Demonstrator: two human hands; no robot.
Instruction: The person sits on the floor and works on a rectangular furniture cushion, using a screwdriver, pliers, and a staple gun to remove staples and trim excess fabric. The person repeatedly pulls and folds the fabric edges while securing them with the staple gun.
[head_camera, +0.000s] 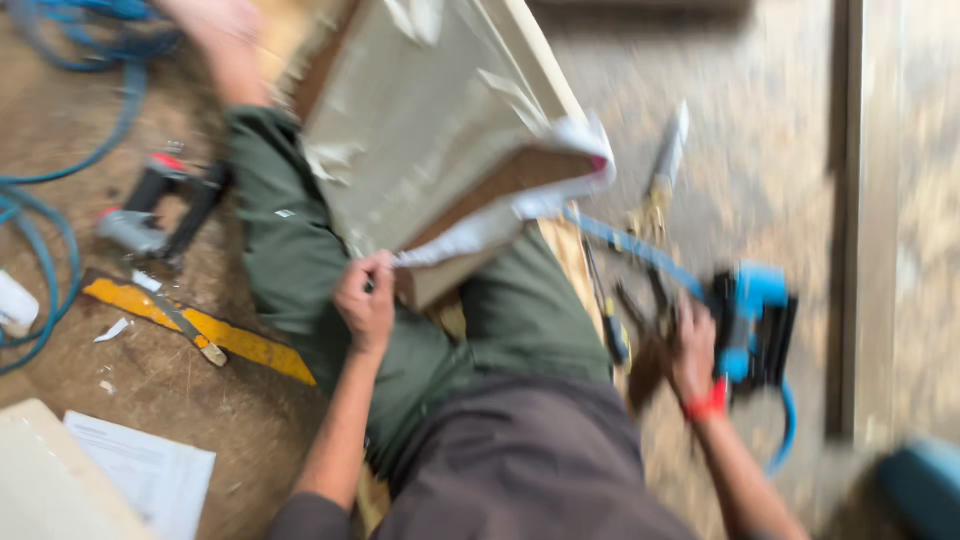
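Wooden panel (430, 130) above left hand (366, 300) grip

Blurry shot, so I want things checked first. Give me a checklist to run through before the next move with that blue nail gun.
1. Left hand grips the white covering at the edge of the padded panel: ok.
2. Right hand is on the blue nail gun: ok, though the exact grip is blurred.
3. Blue air hose runs free to the gun: cannot tell, it passes behind the panel corner.
4. Nail gun nose is away from the left hand: ok, well apart.
5. Panel rests steady on the leg: cannot tell, motion blur.
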